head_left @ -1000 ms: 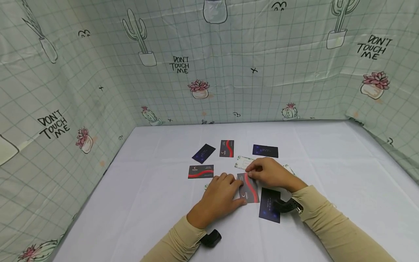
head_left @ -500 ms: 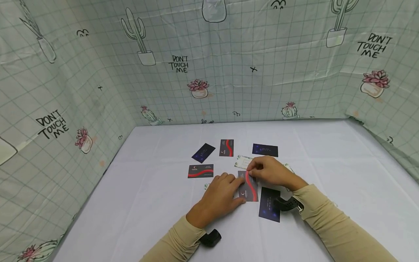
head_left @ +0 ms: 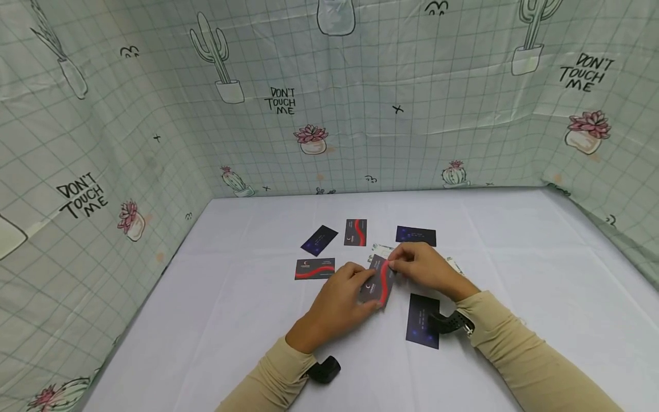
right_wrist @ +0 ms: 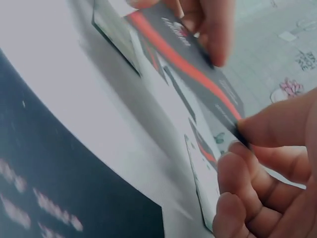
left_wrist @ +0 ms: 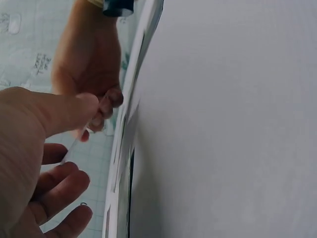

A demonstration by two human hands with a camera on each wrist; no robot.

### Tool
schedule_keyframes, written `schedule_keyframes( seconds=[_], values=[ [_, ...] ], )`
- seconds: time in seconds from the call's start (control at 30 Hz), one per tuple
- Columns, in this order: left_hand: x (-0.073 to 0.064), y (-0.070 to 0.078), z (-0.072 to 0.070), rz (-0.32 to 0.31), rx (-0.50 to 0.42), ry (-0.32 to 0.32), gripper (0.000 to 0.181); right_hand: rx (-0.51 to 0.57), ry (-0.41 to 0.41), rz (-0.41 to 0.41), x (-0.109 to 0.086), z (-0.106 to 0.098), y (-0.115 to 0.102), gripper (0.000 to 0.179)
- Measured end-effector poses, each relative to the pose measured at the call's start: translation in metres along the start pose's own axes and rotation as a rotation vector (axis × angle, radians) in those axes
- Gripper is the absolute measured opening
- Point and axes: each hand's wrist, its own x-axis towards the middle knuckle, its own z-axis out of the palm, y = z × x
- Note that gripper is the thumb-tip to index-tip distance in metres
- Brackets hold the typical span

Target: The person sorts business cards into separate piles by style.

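A dark grey business card (head_left: 377,281) with a red wavy stripe is lifted off the table between both hands. My left hand (head_left: 337,303) pinches its left and near edges between thumb and fingers. With thumb and index finger, my right hand (head_left: 428,270) pinches the far right corner; the right wrist view shows the same card (right_wrist: 190,67) tilted above the table. Edge-on, the card is only a thin pale line in the left wrist view. A white card with green leaves (head_left: 382,250) lies just behind, partly covered by the held card.
On the white table (head_left: 247,297) lie a dark blue card (head_left: 423,320) beside the right wrist, another grey-red card (head_left: 315,268) at left, a grey-red card (head_left: 356,232) and blue cards (head_left: 319,240) (head_left: 416,235) farther back. A leafy card (head_left: 454,265) is partly behind the right hand.
The grey-red card, flat on the table under both hands a second ago, is now raised, turned clockwise and moved slightly left and away. The left hand has closed on it.
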Motion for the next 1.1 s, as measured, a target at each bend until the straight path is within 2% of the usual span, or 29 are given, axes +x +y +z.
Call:
schedule_keyframes(
  seconds=[0.23, 0.47, 0.73, 0.93, 1.1],
  values=[
    [-0.002, -0.005, -0.001, -0.044, -0.009, 0.055, 0.074, 0.054, 0.057, 0.025, 0.004, 0.012, -0.006, 0.01],
    [-0.001, -0.012, -0.004, -0.062, -0.004, 0.06, 0.065, 0.092, 0.044, 0.04, 0.006, 0.016, -0.01, 0.01],
    [0.0, -0.025, -0.011, -0.084, -0.052, 0.093, 0.062, 0.148, 0.017, 0.062, 0.015, 0.016, -0.017, 0.011],
    [-0.001, -0.035, -0.018, -0.076, -0.058, 0.104, 0.062, 0.159, 0.003, 0.067, 0.022, 0.015, -0.018, 0.01],
    [-0.002, -0.041, -0.024, -0.052, -0.051, 0.16, 0.061, 0.205, -0.003, 0.087, 0.026, 0.018, -0.019, 0.009]
  ],
)
